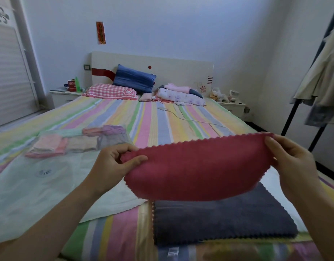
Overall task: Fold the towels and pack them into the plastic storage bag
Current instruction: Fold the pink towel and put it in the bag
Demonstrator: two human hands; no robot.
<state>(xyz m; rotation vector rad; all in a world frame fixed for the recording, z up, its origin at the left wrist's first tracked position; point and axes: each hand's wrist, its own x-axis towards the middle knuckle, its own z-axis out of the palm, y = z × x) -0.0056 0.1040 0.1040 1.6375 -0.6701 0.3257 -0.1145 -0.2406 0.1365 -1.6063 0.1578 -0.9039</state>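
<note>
holding a red towel [196,170] stretched in the air above a striped bed [162,119], a person pinches the cloth at both ends. the left hand [113,166] has its thumb and curled fingers closed on the bunched left edge. the right hand [292,162] grips the right edge, fingers curled round the upper corner. the towel hangs in a shallow curve between them, its zigzag-cut edge running along the top. its lower edge sags above a dark grey towel [222,221], which lies flat and unfolded on the near part of the bed. a strip of white cloth [275,185] shows at the grey towel's right side, partly under it. to the left, the clear plastic storage bag [40,194] lies flat on the bedspread, with the left forearm crossing in front of it. folded towels [64,144] in pink, cream and purple sit side by side inside the bag's far end. further back, a pink checked pillow [111,91] and a blue pillow [134,78] rest against the headboard [171,68]. a heap of bedding [181,95] lies beside them, and a thin cable [190,119] trails across the stripes. garments [324,81] hang on a black rack [292,113] at the right edge.
</note>
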